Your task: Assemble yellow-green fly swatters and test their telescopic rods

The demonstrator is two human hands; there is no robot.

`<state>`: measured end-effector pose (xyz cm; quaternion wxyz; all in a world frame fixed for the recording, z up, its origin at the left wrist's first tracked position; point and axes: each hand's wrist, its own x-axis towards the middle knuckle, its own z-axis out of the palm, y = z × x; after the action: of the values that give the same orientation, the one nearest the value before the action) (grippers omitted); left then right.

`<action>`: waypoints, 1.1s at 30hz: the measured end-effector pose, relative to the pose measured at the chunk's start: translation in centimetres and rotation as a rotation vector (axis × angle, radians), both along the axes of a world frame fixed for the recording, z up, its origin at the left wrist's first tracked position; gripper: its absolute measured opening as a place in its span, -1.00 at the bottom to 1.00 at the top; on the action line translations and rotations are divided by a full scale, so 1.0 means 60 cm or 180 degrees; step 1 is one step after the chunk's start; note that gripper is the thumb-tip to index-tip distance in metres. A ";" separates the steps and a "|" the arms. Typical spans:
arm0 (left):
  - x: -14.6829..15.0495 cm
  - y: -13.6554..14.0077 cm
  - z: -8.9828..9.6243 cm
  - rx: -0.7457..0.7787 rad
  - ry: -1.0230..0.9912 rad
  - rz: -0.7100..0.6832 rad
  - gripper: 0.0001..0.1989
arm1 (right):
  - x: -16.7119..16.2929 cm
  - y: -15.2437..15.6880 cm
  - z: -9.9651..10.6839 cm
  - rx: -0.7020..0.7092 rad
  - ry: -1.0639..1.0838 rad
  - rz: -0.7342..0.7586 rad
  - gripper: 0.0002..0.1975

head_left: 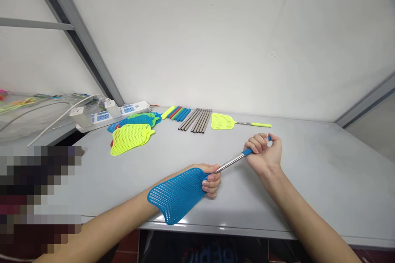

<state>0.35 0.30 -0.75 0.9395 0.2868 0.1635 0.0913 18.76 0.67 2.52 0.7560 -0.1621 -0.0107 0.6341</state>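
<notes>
A blue fly swatter (179, 195) with a perforated head and a telescopic metal rod is held between both hands above the table's front part. My left hand (212, 183) is closed around its neck, where the head meets the rod. The blue handle sleeve (247, 152) at the rod's other end is wrapped by the fingers of my right hand (264, 152), the thumb near its tip. The swatter slants, its head low on the left and its handle higher on the right. Beyond my hands lies a yellow fly swatter (222, 121) with a rod and yellow handle.
On the left of the table (324, 172) lie yellow swatter heads (131, 137) and blue swatter heads (137, 121). Coloured handle sleeves (175, 114) and several metal rods (196, 121) sit near the wall. A power strip (103, 116) with plugged-in adapters and cables borders the left edge.
</notes>
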 end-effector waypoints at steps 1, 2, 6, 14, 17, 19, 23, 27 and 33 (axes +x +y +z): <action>0.000 -0.001 0.000 0.0003 -0.0011 0.0010 -0.62 | 0.000 -0.001 -0.001 0.0066 -0.0022 0.0027 -0.77; 0.001 -0.001 0.000 0.0008 -0.0025 0.0020 -0.62 | 0.000 -0.001 -0.001 0.0130 -0.0051 0.0052 -0.76; 0.002 -0.003 -0.002 -0.0013 -0.0117 0.0048 -0.61 | 0.000 -0.001 -0.005 0.0312 -0.0065 0.0174 -0.75; 0.002 -0.004 -0.002 -0.0019 -0.0272 0.0009 -0.59 | -0.004 -0.003 -0.006 0.0552 0.0168 0.0418 -0.74; 0.003 -0.004 -0.002 -0.0023 -0.0311 0.0043 -0.60 | -0.004 -0.001 -0.005 0.0574 0.0202 0.0449 -0.75; 0.006 -0.002 -0.003 -0.0022 -0.0349 0.0024 -0.59 | -0.001 0.001 -0.004 0.0564 0.0192 0.0468 -0.75; 0.016 0.005 -0.007 0.0007 -0.0306 0.0019 -0.57 | 0.003 0.007 0.000 0.0564 0.0067 0.0481 -0.80; 0.022 0.014 -0.018 0.0013 -0.0268 0.0102 -0.56 | 0.007 0.015 -0.003 0.0334 -0.0137 0.0202 -0.91; 0.021 0.022 -0.033 0.0028 -0.0118 0.0071 -0.57 | 0.025 0.035 -0.013 -0.1097 -0.0166 0.0201 -0.93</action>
<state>1.60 1.64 -2.73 0.9400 0.2873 0.1488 0.1078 20.26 2.79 1.76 0.6962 -0.3053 0.0735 0.6456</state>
